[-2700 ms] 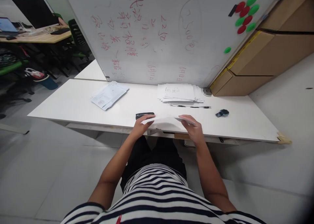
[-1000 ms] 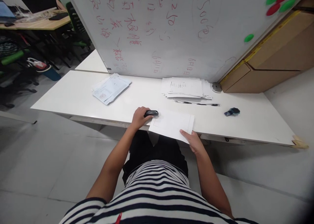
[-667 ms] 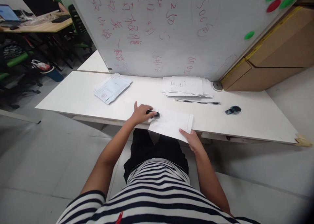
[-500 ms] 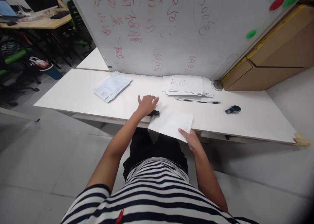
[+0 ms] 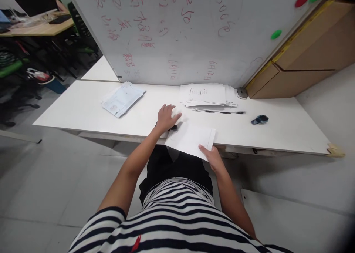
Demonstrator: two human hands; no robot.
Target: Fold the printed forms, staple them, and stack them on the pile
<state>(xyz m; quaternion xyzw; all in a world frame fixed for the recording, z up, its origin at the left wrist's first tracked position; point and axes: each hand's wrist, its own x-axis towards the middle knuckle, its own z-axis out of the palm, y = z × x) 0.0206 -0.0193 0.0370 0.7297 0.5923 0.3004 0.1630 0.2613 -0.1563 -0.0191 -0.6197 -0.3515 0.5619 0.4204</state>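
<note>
In the head view my right hand [image 5: 212,157] pinches the near right corner of white paper [image 5: 191,136], thumb on top. The paper reaches over the front edge of the white desk [image 5: 69,108]. My left hand [image 5: 167,118] is spread just beyond the paper's left end, palm down, above a black object [image 5: 173,127]. Most of that object is hidden under the hand and wrist, so I cannot tell its kind. A stack of printed sheets [image 5: 206,94] lies farther back. To the left is a pile of bluish printed papers [image 5: 123,98].
A whiteboard [image 5: 194,42] with red writing stands along the desk's back. Cardboard boxes [image 5: 302,81] are at the right, near a small round grey item [image 5: 242,93]. A dark wristwatch-like object [image 5: 260,119] lies on the desk's right side. A thin black-and-white strip [image 5: 222,111] lies before the stack.
My left hand has moved slightly to the right and away from me, over the black object. My right hand keeps its hold on the paper. The whole view has shifted slightly.
</note>
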